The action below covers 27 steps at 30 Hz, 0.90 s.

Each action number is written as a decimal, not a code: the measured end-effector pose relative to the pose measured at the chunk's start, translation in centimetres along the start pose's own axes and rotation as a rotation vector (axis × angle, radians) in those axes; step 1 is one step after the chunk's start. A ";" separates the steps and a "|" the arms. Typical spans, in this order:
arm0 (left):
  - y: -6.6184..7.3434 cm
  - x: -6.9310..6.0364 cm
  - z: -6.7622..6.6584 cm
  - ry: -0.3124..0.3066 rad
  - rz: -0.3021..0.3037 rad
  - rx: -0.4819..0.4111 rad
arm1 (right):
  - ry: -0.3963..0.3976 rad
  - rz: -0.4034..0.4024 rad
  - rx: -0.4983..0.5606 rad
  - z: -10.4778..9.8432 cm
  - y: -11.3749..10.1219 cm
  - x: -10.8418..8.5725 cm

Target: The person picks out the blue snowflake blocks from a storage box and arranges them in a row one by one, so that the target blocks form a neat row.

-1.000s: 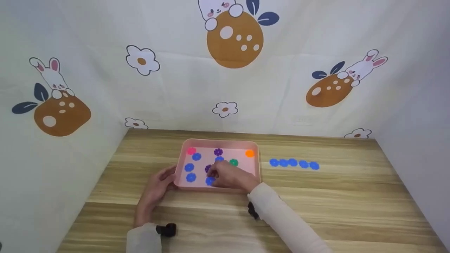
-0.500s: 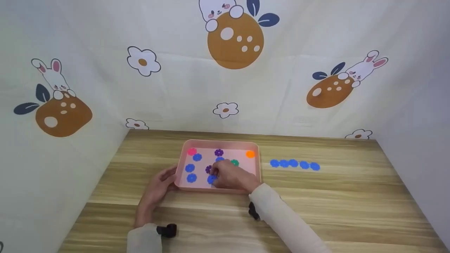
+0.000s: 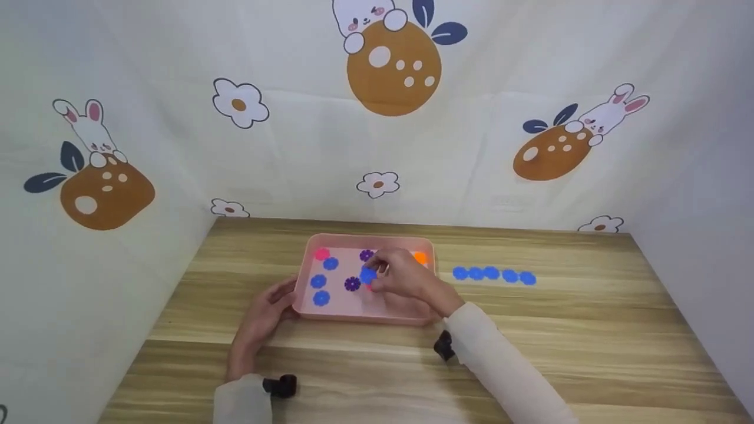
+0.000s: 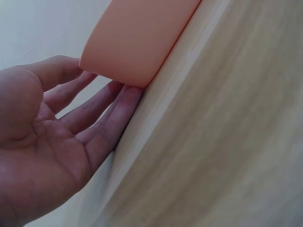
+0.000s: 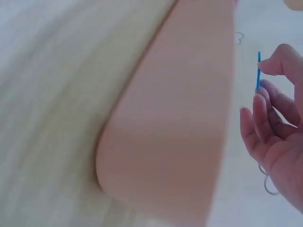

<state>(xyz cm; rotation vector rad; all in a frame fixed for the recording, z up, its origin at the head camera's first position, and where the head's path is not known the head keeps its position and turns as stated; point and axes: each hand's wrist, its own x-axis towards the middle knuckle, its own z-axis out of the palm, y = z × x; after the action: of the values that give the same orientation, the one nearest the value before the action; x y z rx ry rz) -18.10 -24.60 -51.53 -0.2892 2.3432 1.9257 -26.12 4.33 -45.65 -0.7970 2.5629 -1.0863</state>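
Note:
A pink tray (image 3: 368,318) holds flower-shaped plastic discs, several blue, plus purple, pink and orange ones. My right hand (image 3: 406,277) is above the tray, pinching a blue flower disc (image 3: 367,275) between thumb and finger. In the right wrist view, that disc (image 5: 258,71) appears edge-on, higher than the tray's rim. My left hand (image 3: 265,312) rests against the tray's left outer side. The left wrist view shows the left hand's fingers extended along the tray wall (image 4: 137,42), their tips partly hidden behind it. A purple disc (image 3: 352,284) lies just left of the held one.
On the wooden table (image 3: 559,341), right of the tray, several blue discs (image 3: 491,273) form a row. Three blue discs sit in the tray's left part, near a pink disc (image 3: 321,254). A patterned cloth (image 3: 294,153) covers the surrounding walls.
My right hand has lifted the blue disc from the tray's front part and moved it up, away from me and slightly right. The left hand and tray stay in place.

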 end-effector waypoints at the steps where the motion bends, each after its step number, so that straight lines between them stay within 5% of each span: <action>1: 0.0 0.0 0.0 -0.001 0.002 0.003 | 0.017 -0.011 0.000 -0.3 0.1 -0.2; 8: 0.1 -0.2 0.0 -0.025 0.050 -0.068 | 0.084 -0.060 -0.037 -2.0 1.1 -1.5; 15: 0.0 0.0 0.0 -0.014 0.017 -0.026 | 0.124 0.033 -0.023 -4.0 2.3 -3.1; 27: 0.1 0.1 -0.2 -0.021 -0.016 -0.006 | 0.286 -0.027 -0.107 -8.2 7.0 -7.1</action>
<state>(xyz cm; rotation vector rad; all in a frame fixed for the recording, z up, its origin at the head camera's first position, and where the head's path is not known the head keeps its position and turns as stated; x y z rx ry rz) -18.16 -24.79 -51.46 -0.2868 2.3150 1.9200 -26.42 17.22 -44.90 -0.7512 2.8758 -1.1536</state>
